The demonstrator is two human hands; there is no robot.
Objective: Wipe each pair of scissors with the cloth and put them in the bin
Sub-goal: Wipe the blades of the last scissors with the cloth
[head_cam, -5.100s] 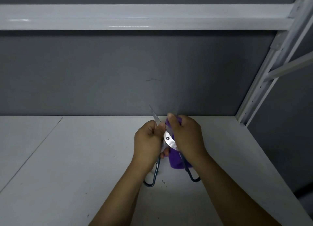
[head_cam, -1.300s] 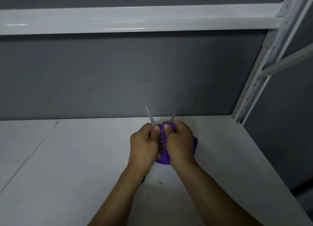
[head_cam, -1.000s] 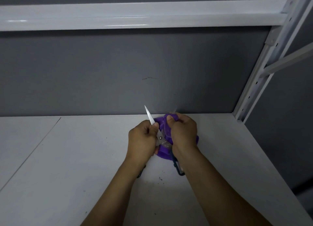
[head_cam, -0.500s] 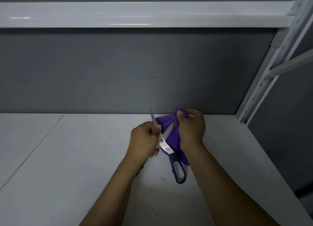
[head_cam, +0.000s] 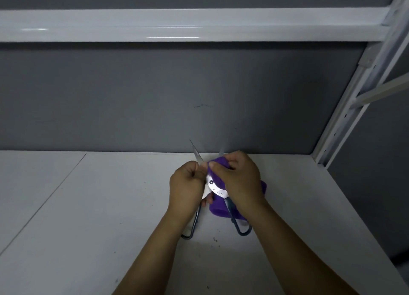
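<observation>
Tightly, left hand (head_cam: pixel 187 185) grips scissors (head_cam: pixel 213 185), right hand (head_cam: pixel 241 182) cloth (head_cam: pixel 218 209).

Head camera, sole view: worn on my head, faces forward and down over white shelf (head_cam: pixel 88 206) toward grey back wall (head_cam: pixel 155 95); left hand (head_cam: pixel 187 185), right hand (head_cam: pixel 241 182) close below centre

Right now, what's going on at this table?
A person is wiping a pair of scissors over a white table. The left hand grips one blade, with the scissors spread open and the handles pointing back towards the person. The right hand pinches a purple cloth round the other blade. No bin is in view, so this pair is not yet put away.
</observation>
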